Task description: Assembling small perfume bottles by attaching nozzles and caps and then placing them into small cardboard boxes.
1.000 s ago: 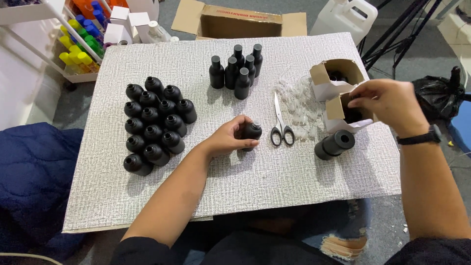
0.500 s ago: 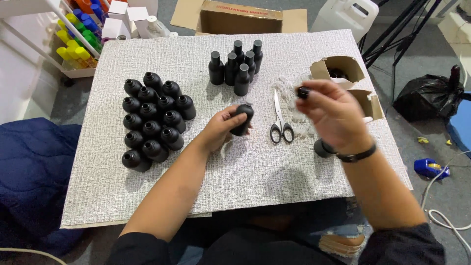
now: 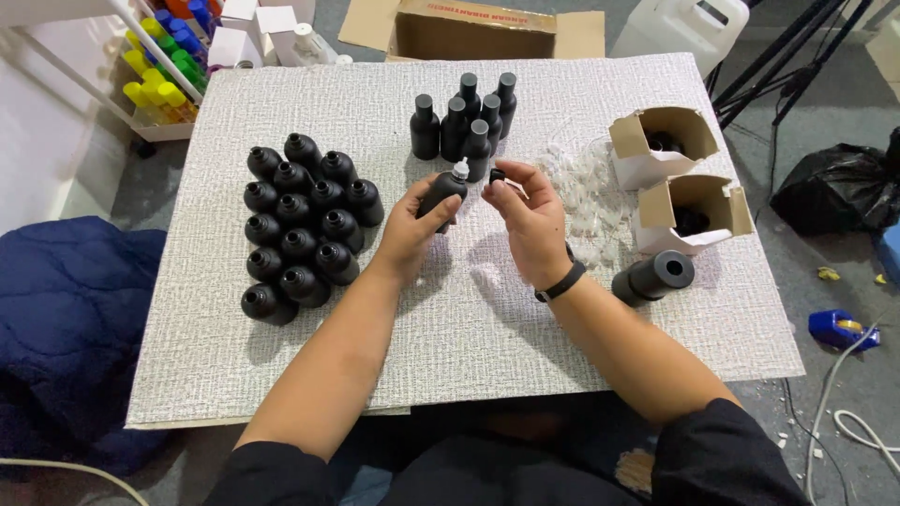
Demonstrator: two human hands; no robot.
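Note:
My left hand (image 3: 410,228) grips a small black bottle (image 3: 442,192), tilted, with a clear dropper tip in its neck. My right hand (image 3: 531,217) holds a small black cap (image 3: 497,175) in its fingertips, just right of the bottle's mouth. Both hands hover over the middle of the white textured table (image 3: 469,328). Several uncapped black bottles (image 3: 305,225) lie clustered to the left. Several capped black bottles (image 3: 464,117) stand upright at the back.
Clear dropper tips (image 3: 591,178) lie scattered right of my hands. Two open white boxes (image 3: 677,178) of black caps sit at the right, a stack of black caps (image 3: 654,275) below them. A cardboard box (image 3: 473,26), coloured bottles (image 3: 164,70) and a black bag (image 3: 834,192) surround the table.
My left hand lifted the bottle from the table and tilted it. My right hand came from the boxes at the right to the bottle's mouth; the scissors are now hidden.

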